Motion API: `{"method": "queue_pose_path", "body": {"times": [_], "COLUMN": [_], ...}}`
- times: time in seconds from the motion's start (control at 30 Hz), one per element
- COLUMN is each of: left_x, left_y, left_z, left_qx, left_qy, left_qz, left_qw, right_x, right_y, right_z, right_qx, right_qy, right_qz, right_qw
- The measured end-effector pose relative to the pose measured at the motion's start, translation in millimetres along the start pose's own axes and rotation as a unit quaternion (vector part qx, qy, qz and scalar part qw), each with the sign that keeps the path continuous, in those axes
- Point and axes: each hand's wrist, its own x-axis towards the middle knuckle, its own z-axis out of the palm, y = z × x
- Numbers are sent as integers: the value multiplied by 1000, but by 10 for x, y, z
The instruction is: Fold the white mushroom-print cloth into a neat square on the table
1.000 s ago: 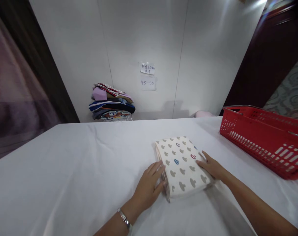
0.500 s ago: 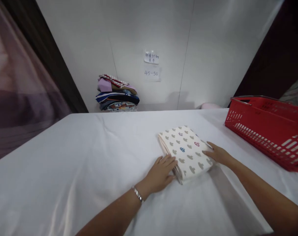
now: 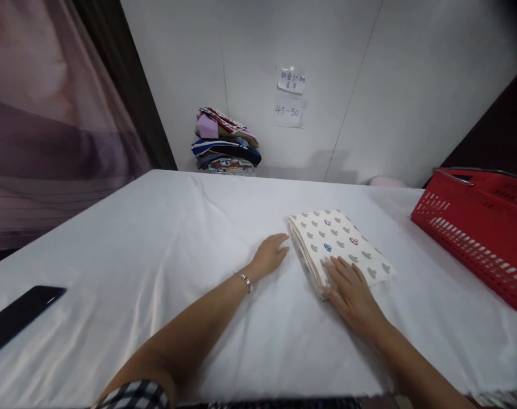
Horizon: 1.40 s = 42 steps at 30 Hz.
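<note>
Since a second ago our right hand [image 3: 354, 292] has slid from the far edge of the folded patterned cloth [image 3: 339, 244] to its near corner, and our left hand [image 3: 270, 255] has drawn off it; we judge the fold finished; the cloth lies flat on the counter [image 3: 156, 238] right of centre; right palm pressing it open-fingered, left resting released just beside; red basket [image 3: 480, 221] at right, clothes stack [image 3: 226, 142] upper centre.

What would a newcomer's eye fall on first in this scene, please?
Probably the folded patterned cloth mid-table on the white sheet, with the right hand flat on its near corner and the left hand resting beside it. Next, the red basket at the right and the pile of folded fabrics by the wall.
</note>
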Motion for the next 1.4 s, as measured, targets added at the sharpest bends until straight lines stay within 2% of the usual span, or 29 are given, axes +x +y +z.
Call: {"method": "queue_pose_path", "body": {"times": [0.17,0.3,0.4,0.5,0.67,0.8,0.9,1.03,1.2,1.4], "left_x": [432,704,799,812,768,776,810,824,739,682], "left_y": [-40,18,48,51,70,105,117,136,164,168], "left_z": [61,142,171,174,151,106,65,22,32,67], "left_qx": [-58,-67,-21,48,143,157,159,151,125,92], "left_qy": [17,26,50,49,-10,-61,-83,-87,-59,-97], "left_qz": [-87,-104,-72,0,138,182,199,211,166,227], "left_qw": [994,992,996,998,980,969,963,962,976,965], "right_x": [-33,-32,9,116,381,555,617,620,586,571], "right_y": [-44,-79,-141,-222,-317,-344,-343,-280,-169,-202], "right_z": [94,88,-9,-118,-222,-273,-310,-326,-264,-228], "right_qx": [-9,9,41,44,20,-3,-15,49,132,133], "right_qy": [35,91,109,66,-26,-93,-121,-109,-62,-15], "right_qz": [-85,-92,-36,41,138,185,185,176,197,183], "right_qw": [996,991,993,996,990,978,975,977,970,974]}}
